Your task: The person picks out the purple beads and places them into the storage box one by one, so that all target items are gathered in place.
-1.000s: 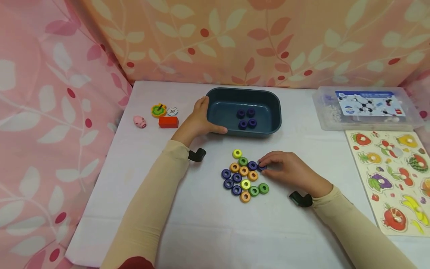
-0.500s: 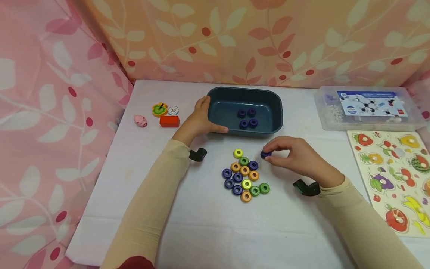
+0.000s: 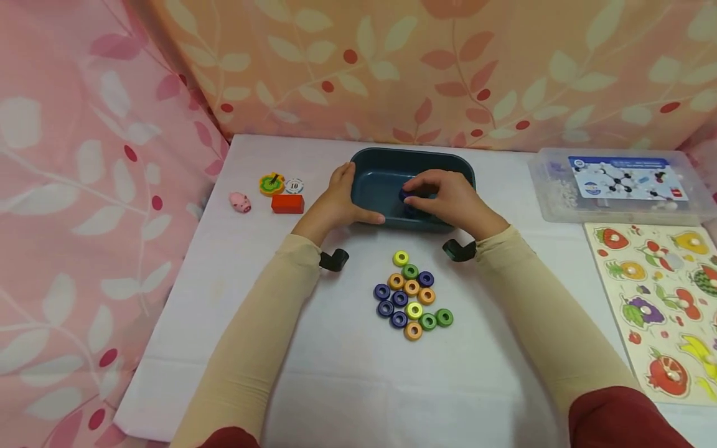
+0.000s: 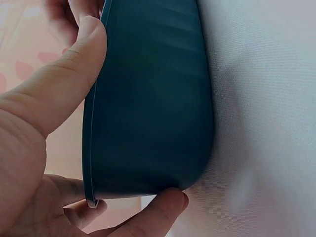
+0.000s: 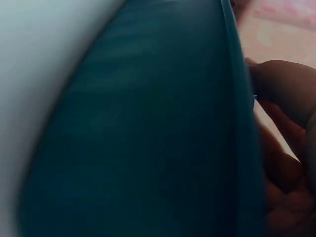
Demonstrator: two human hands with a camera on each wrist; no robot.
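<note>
A dark teal plastic basin [image 3: 381,214] stands towards the back of the white table. My left hand [image 3: 342,208] grips its left end; in the left wrist view the thumb [image 4: 74,69] lies along the rim and fingertips press the outer wall. My right hand [image 3: 448,196] is over the basin and pinches a purple ring bead [image 3: 406,194] between thumb and fingers. Other purple beads in the basin are mostly hidden under this hand. On the cloth in front lies a loose group of ring beads, among them a yellow bead [image 3: 400,258], an orange bead [image 3: 413,330] and a green bead [image 3: 444,317].
At the left lie a pink toy pig [image 3: 240,202], a red block [image 3: 288,204], a tree-shaped piece [image 3: 271,184] and a white chip [image 3: 294,185]. A clear plastic case [image 3: 560,214] and a fruit puzzle board [image 3: 622,311] occupy the right side. Floral curtains border the table.
My right hand has picked a purple bead from the group's right edge and carried it up and left over the basin. My left hand has stayed on the basin.
</note>
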